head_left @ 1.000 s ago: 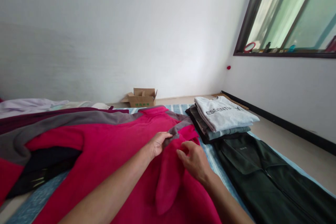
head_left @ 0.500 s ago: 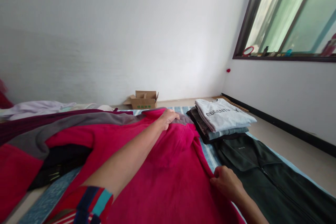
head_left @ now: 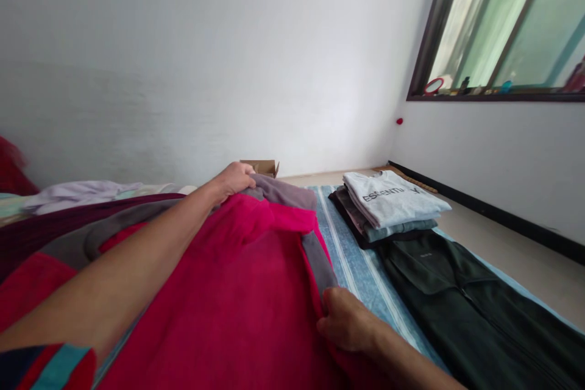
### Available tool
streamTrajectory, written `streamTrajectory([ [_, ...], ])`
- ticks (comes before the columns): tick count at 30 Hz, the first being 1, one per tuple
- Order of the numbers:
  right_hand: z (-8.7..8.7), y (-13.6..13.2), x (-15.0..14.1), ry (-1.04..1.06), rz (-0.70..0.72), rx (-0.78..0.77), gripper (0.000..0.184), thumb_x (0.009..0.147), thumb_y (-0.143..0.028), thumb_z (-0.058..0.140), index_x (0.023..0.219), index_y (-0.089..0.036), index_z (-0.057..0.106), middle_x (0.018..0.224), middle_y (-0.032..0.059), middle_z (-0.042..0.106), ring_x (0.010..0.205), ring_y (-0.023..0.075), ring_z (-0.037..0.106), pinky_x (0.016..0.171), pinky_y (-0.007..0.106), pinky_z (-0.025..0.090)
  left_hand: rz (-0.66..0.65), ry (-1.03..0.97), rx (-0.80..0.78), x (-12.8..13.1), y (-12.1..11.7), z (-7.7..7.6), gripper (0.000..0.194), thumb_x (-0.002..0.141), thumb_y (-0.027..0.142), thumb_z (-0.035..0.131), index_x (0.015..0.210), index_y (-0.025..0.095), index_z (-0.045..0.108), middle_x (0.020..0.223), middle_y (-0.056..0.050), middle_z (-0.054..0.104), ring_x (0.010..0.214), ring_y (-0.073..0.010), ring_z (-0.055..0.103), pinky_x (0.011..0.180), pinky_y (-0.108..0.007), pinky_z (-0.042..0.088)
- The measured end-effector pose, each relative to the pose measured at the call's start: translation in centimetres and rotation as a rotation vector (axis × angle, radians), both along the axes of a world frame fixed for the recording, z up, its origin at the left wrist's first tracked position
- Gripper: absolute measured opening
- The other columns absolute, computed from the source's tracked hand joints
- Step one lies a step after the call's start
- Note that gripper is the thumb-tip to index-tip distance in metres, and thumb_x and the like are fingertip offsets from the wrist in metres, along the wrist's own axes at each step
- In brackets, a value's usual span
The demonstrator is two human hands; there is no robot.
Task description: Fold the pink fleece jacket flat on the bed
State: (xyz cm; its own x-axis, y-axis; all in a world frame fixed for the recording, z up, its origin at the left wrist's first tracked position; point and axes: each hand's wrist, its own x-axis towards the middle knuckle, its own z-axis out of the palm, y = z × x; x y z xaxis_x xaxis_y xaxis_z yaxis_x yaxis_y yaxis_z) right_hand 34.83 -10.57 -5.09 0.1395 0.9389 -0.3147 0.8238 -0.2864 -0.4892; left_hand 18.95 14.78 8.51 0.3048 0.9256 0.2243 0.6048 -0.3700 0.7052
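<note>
L hand (head_left: 233, 181) @11, fingers (head_left: 244, 178) clamped on grey collar (head_left: 278, 191) | red fleece jacket (head_left: 219, 292) spread 6-to-12 on blue striped mat (head_left: 361, 280) | cardboard box (head_left: 260, 167) @12, partly hidden | R hand (head_left: 347, 320) @5, fingers (head_left: 325, 324) clamped on jacket edge | folded tee stack (head_left: 390, 198) @1 | dk green jacket (head_left: 457, 311) @4 on mat

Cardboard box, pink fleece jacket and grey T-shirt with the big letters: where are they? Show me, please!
cardboard box (head_left: 260, 166), head view, on its top edge just past the hand
pink fleece jacket (head_left: 228, 298), head view, on its fuzzy front
grey T-shirt (head_left: 393, 198), head view, on the top of the folded shirt, by the letters
</note>
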Motion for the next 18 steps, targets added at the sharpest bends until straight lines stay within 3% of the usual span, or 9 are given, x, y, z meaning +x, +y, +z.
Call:
streamTrajectory([
  [3, -0.2, 0.7, -0.8, 0.066, 0.012, -0.032, 0.006, 0.061, -0.013, 0.049, 0.060, -0.015, 0.055, 0.056, -0.0006, 0.049, 0.054, 0.0120, 0.050, 0.041, 0.020, 0.027, 0.048, 0.129, 0.004, -2.8, 0.5, -1.7, 0.011, 0.055, 0.006, 0.055, 0.063, 0.014, 0.058, 0.048, 0.007, 0.052, 0.052, -0.0112, 0.046, 0.046, -0.018, 0.029],
  [7, -0.2, 1.0, -1.1, 0.214, -0.009, -0.161, 0.018, 0.060, -0.009, 0.050, 0.048, -0.019, 0.040, 0.040, -0.0049, 0.036, 0.037, 0.0099, 0.039, 0.034, 0.020, 0.023, 0.137, 0.262, 0.003, -6.0, 0.7, -4.2, 0.007, 0.059, 0.008, 0.055, 0.061, 0.015, 0.057, 0.044, 0.007, 0.049, 0.051, -0.0120, 0.046, 0.047, -0.019, 0.026],
  [10, -0.3, 1.2, -1.3, 0.362, -0.037, -0.176, 0.023, 0.060, -0.006, 0.053, 0.047, -0.019, 0.039, 0.037, -0.0072, 0.035, 0.033, 0.0073, 0.035, 0.032, 0.018, 0.020, 0.178, 0.361, 0.000, -7.3, 0.5, -5.5, 0.008, 0.059, 0.008, 0.055, 0.056, 0.015, 0.055, 0.041, 0.006, 0.046, 0.050, -0.0124, 0.046, 0.048, -0.020, 0.023],
  [13, -0.4, 1.5, -1.5, 0.457, -0.064, -0.166, 0.024, 0.060, -0.005, 0.057, 0.048, -0.018, 0.041, 0.037, -0.0080, 0.036, 0.033, 0.0053, 0.032, 0.031, 0.016, 0.018, 0.203, 0.458, 0.013, -7.6, 0.4, -5.8, 0.011, 0.059, 0.007, 0.057, 0.052, 0.016, 0.052, 0.040, 0.006, 0.044, 0.052, -0.0128, 0.045, 0.049, -0.020, 0.022],
  [18, -0.6, 2.1, -2.2, 0.501, -0.107, -0.179, 0.023, 0.063, -0.009, 0.059, 0.049, -0.018, 0.044, 0.035, -0.0081, 0.037, 0.029, 0.0053, 0.030, 0.030, 0.016, 0.018, 0.231, 0.557, 0.084, -7.0, 0.6, -4.6, 0.010, 0.062, 0.009, 0.058, 0.059, 0.016, 0.052, 0.048, 0.004, 0.048, 0.060, -0.0132, 0.047, 0.054, -0.020, 0.024],
])
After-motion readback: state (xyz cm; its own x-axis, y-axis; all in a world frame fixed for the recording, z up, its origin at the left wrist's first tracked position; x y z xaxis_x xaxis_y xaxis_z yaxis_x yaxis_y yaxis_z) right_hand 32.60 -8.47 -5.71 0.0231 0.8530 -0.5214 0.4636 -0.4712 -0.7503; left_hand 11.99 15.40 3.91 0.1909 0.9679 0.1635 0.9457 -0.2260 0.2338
